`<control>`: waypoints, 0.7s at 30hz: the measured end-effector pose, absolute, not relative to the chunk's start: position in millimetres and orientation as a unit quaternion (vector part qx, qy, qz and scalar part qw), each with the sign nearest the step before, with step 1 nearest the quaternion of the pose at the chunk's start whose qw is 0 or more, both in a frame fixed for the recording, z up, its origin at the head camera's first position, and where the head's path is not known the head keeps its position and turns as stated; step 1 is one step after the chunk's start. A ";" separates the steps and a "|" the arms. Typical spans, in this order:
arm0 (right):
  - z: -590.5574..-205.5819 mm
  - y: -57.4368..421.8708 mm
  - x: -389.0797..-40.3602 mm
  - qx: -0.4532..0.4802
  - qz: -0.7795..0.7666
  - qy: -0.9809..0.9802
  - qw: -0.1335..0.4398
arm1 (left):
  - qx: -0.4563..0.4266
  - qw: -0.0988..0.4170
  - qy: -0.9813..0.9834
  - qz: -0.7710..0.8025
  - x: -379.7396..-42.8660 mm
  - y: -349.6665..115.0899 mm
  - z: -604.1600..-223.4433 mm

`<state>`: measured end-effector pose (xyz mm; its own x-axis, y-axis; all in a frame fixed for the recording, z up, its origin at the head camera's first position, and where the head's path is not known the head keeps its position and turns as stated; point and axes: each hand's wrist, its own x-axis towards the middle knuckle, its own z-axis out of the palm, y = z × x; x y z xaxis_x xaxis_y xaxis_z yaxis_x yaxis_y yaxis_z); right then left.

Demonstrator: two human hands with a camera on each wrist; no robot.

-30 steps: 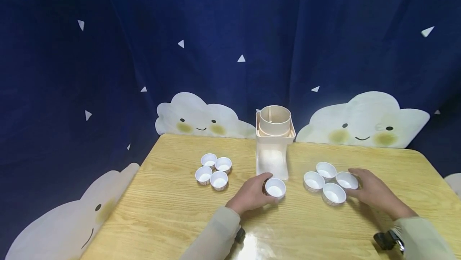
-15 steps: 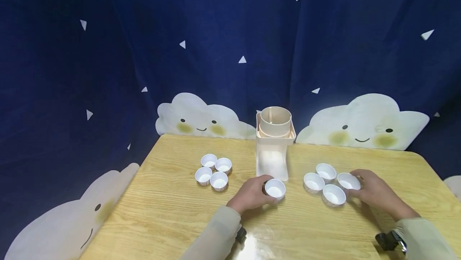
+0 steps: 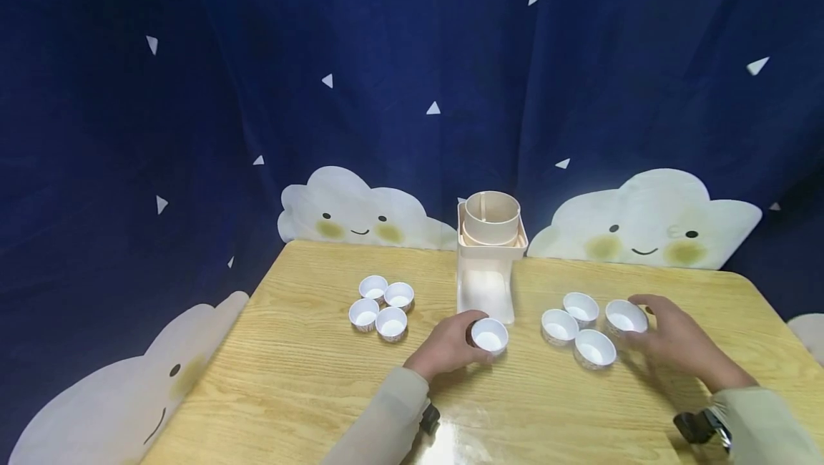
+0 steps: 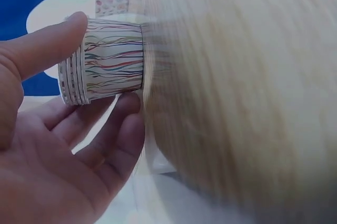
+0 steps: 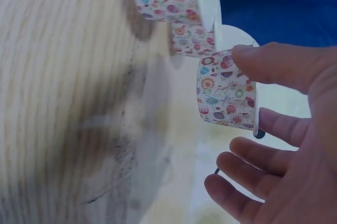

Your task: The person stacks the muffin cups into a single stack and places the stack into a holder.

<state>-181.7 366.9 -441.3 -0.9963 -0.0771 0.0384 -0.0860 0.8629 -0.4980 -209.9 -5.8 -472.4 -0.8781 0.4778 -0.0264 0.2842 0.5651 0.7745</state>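
Note:
My left hand (image 3: 447,345) grips a small stack of nested paper baking cups (image 4: 113,60) by the sides, in front of the dispenser. Wavy coloured lines run over the outer cup, and several rims show stacked at its mouth. On the right, my right hand (image 3: 676,342) pinches a flower-patterned paper baking cup (image 5: 226,91) between thumb and index finger, the other fingers loosely curled below. That cup is raised over the table, close to three white-lined baking cups (image 3: 594,348) standing together.
A beige holder (image 3: 487,293) with a round open top stands at the table's back middle. Left of it, several paper baking cups (image 3: 391,322) stand in a tight cluster. A blue curtain (image 3: 386,57) with white clouds hangs behind the wooden table (image 3: 290,379).
My right hand has lifted its baking cup and drawn it slightly up and right, away from the three beside it. The left hand and its stack have barely moved.

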 end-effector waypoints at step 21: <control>-414.0 334.6 -179.1 0.112 0.238 -0.963 0.059 | 0.197 0.144 0.865 0.439 -210.5 -8.3 -471.6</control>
<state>-179.1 334.6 -414.0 -0.9680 -0.1881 0.1663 -0.2439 0.8617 -0.4449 -210.5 -8.3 -471.6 -0.8810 0.4669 -0.0762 0.2143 0.5375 0.8156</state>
